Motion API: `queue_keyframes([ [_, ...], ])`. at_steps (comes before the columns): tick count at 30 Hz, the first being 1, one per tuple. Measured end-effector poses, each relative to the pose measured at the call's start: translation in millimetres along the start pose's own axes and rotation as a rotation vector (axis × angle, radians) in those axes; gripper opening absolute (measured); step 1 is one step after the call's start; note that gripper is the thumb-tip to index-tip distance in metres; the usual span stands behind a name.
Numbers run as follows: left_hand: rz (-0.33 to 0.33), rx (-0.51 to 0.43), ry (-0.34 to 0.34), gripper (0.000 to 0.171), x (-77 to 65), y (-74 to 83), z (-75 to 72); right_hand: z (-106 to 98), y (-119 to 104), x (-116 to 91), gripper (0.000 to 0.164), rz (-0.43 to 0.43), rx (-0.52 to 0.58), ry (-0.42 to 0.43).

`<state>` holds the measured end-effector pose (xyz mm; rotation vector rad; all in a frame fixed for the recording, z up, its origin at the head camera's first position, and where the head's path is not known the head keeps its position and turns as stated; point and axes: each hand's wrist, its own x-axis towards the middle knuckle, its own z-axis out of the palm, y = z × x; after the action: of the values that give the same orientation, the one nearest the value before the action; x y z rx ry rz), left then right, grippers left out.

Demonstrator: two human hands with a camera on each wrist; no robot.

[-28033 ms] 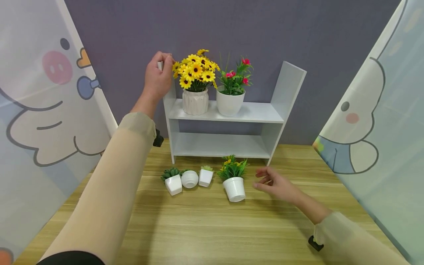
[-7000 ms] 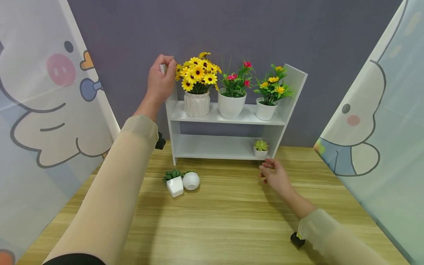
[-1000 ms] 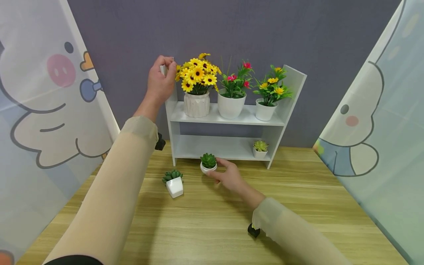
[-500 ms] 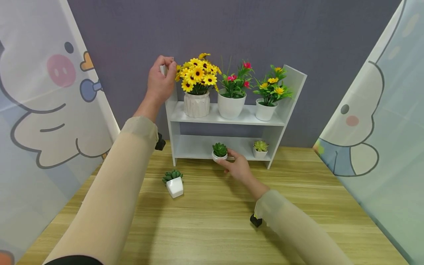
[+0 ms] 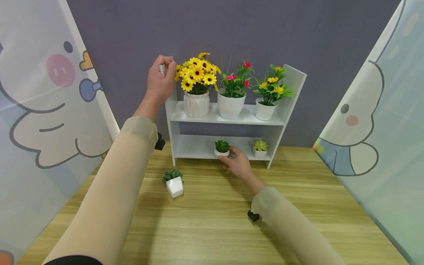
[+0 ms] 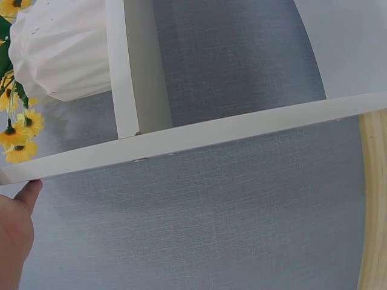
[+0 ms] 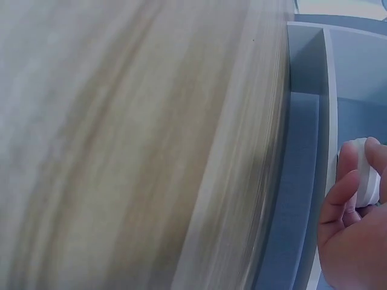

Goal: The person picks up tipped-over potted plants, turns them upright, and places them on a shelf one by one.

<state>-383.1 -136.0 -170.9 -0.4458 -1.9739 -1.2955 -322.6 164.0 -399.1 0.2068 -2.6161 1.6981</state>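
Note:
In the head view my right hand (image 5: 239,164) pinches the round white pot of a dark green succulent (image 5: 222,146), upright at the middle of the lower shelf's front edge. The right wrist view shows my thumb and fingers about the white pot (image 7: 366,172). My left hand (image 5: 161,79) grips the top of the left side panel of the white shelf (image 5: 228,119). In the left wrist view only part of that hand (image 6: 13,232) shows against the panel. A pale green succulent (image 5: 260,148) stands at the lower shelf's right end. Another succulent (image 5: 174,184) in a square white pot lies tipped on the table.
On the upper shelf stand a pot of yellow daisies (image 5: 197,86), a pot with red flowers (image 5: 232,95) and a smaller pot with yellow flowers (image 5: 269,95). The wooden table (image 5: 198,224) runs in front, with a grey wall (image 5: 232,29) behind the shelf.
Since the first frame, the smaller yellow-flower pot and pale succulent have moved from table to shelf. My right hand has since carried the round-potted succulent up to the lower shelf. The left hand stays put.

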Motion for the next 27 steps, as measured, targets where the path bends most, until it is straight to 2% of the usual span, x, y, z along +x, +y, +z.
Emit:
queue_keyframes([
  [13,0.001,0.003,-0.001,0.019,0.9,-0.6,0.2,0.5,-1.3,4.8,0.074,0.010,0.010,0.047],
  [27,0.016,-0.020,0.002,0.018,0.7,-2.0,0.6,1.6,-1.5,7.8,0.077,0.045,0.036,0.069],
])
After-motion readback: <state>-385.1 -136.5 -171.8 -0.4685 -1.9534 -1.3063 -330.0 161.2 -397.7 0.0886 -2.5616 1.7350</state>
